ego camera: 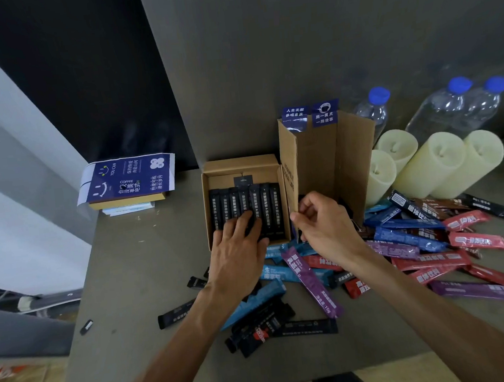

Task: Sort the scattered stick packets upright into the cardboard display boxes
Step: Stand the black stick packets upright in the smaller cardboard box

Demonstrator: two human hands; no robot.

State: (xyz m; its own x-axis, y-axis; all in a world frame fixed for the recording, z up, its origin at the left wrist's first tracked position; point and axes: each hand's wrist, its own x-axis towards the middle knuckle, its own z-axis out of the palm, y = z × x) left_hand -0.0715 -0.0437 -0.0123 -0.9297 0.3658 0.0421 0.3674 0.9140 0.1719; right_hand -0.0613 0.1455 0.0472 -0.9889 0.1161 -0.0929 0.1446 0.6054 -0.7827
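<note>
Forearms: both bare, reaching from the bottom edge across the grey table [124, 280] towards the boxes.
Near edge: several black stick packets [263, 325] lie flat and overlapping between the two forearms; one small black scrap lies apart to the left.
Left hand [234, 241]: fingers spread and fairly straight, tips pressing on the lower ends of the black packets in the low box; nothing is gripped.
Low box [207, 210]: brown cardboard, open-topped, just beyond the left hand.
Boxed packets [266, 208]: black, in a single row, side by side with long edges touching.
Right hand [325, 227]: fingers curled, thumb and forefinger brought together at the cardboard edge where the two boxes meet. Something dark shows past the fingers; cannot tell whether it pinches cardboard or a packet.
Tall box [327, 159]: brown cardboard, upright, touching the low box's right side; two blue packets [324, 113] stand in it, tops above the rim.
Loose pile [419, 245]: red, blue, purple and black packets lying flat, crossing one another, to the right of and before the boxes; one purple packet [312, 283] lies between the wrists.
Far right: pale candles [439, 163] beside the tall box, blue-capped clear bottles [372, 111] behind them.
Far left: stack of flat blue printed cartons [129, 178], well apart from the boxes.
</note>
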